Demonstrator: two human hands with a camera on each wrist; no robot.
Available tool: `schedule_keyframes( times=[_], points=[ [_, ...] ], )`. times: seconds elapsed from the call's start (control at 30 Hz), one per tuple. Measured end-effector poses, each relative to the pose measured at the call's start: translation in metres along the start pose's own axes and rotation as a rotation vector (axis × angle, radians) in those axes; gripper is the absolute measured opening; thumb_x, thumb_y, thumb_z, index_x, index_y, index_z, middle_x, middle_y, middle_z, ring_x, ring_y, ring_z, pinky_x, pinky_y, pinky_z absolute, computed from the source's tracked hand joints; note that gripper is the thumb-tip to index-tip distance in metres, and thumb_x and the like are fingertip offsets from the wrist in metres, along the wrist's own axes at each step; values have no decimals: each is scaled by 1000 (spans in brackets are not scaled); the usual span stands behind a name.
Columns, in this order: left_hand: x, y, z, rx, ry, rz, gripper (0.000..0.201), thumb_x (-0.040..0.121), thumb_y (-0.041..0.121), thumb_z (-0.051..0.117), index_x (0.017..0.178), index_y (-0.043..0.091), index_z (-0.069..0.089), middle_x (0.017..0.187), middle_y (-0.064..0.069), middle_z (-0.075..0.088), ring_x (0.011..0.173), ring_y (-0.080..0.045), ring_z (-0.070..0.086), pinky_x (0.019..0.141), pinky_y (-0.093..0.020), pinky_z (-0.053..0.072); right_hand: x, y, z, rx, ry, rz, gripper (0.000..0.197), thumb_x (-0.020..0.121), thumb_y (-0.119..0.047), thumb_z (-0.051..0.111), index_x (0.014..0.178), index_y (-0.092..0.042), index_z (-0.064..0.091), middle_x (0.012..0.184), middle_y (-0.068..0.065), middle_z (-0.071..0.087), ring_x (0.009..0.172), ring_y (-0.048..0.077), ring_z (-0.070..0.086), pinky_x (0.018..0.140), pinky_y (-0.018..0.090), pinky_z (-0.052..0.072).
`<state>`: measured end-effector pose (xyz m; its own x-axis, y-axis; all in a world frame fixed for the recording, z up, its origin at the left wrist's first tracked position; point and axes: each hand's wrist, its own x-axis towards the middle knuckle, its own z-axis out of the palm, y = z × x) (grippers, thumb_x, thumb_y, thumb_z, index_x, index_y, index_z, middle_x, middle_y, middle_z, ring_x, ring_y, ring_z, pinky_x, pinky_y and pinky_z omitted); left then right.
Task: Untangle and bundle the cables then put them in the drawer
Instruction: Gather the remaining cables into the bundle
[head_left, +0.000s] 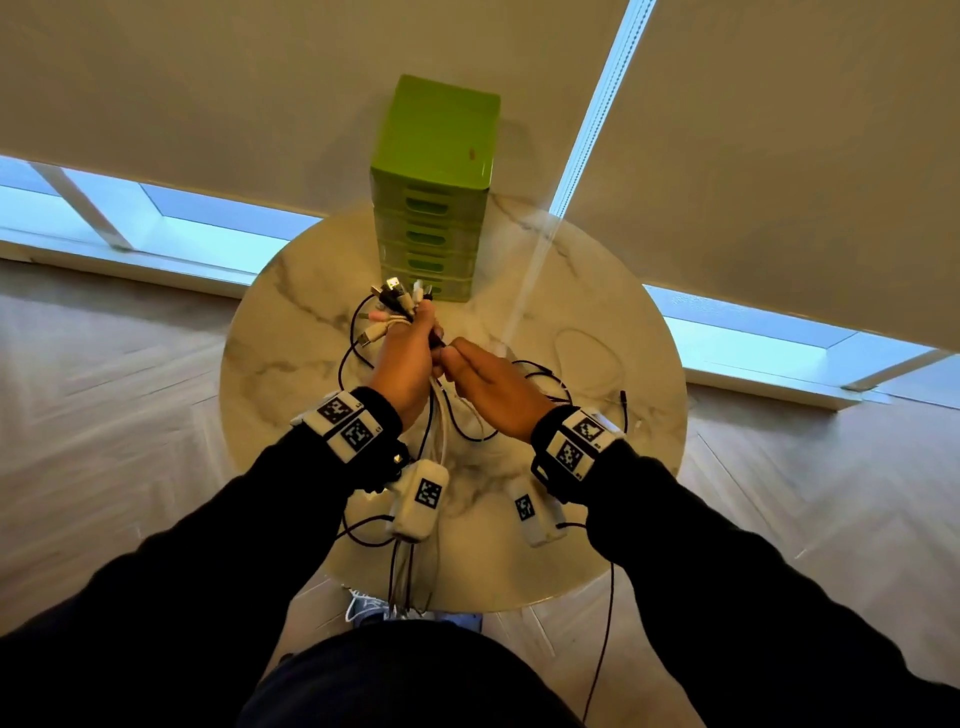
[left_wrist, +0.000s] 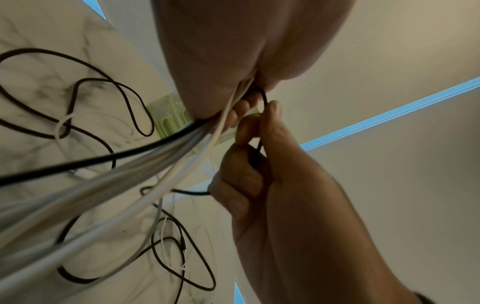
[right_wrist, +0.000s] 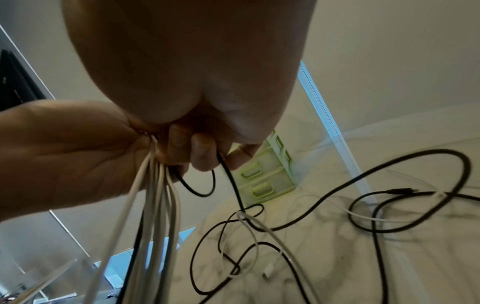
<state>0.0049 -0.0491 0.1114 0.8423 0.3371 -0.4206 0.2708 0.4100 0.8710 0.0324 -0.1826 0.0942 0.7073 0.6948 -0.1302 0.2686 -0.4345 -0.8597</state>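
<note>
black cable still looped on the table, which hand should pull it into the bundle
Right. The right hand already pinches that black cable, which trails onto the marble table. The left hand is full, gripping the cable bundle by its plug ends, so it should probably just hold.

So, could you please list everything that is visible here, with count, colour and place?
cable bundle: one bunch, white and black, gripped in the left hand, plugs sticking up, strands hanging past the table edge
black cable: one, pinched by the right hand, running down to the table
loose cables: several, count unclear, black and white, looped on the table to the right
drawer unit: one, green, at the far side of the table, drawers closed
table: one, round, white marble
window blinds: beige, behind the table
left hand: grips the bundle
right hand: pinches the black cable
</note>
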Motion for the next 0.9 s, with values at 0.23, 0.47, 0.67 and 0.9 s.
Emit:
schedule_keyframes(
  times=[0.23, 0.47, 0.67, 0.9],
  points=[
    [5, 23, -15, -278, 91, 16, 38, 109, 39, 37, 78, 19, 41, 57, 7, 45, 53, -14, 58, 56, -29, 49, -27, 54, -6, -150, -135, 169, 34, 105, -54, 30, 78, -41, 47, 76, -8, 54, 75, 15, 52, 83, 39, 45],
    [21, 56, -56, -248, 153, 210, 39, 108, 38, 38, 73, 23, 37, 54, 9, 33, 43, -6, 23, 44, -23, 25, -40, 98, -38, -442, -134, 308, 35, 105, -53, 28, 102, -31, 55, 103, 13, 67, 95, 35, 62, 89, 43, 47],
    [11, 46, -45, 21, 58, 316, 33, 109, 28, 38, 76, 25, 34, 58, 10, 28, 49, -7, 23, 49, -24, 22, -9, 75, -62, -297, 187, 311, 38, 106, -46, 35, 90, -14, 46, 82, 14, 61, 78, 37, 59, 76, 44, 46],
    [-10, 6, 1, 236, -71, 153, 51, 108, 40, 36, 114, -7, 55, 103, -38, 58, 93, -46, 61, 78, -59, 47, 15, -3, -28, -141, 200, 73, 31, 108, -40, 36, 101, -13, 47, 72, 3, 57, 63, 18, 52, 64, 34, 42]
  ],
)
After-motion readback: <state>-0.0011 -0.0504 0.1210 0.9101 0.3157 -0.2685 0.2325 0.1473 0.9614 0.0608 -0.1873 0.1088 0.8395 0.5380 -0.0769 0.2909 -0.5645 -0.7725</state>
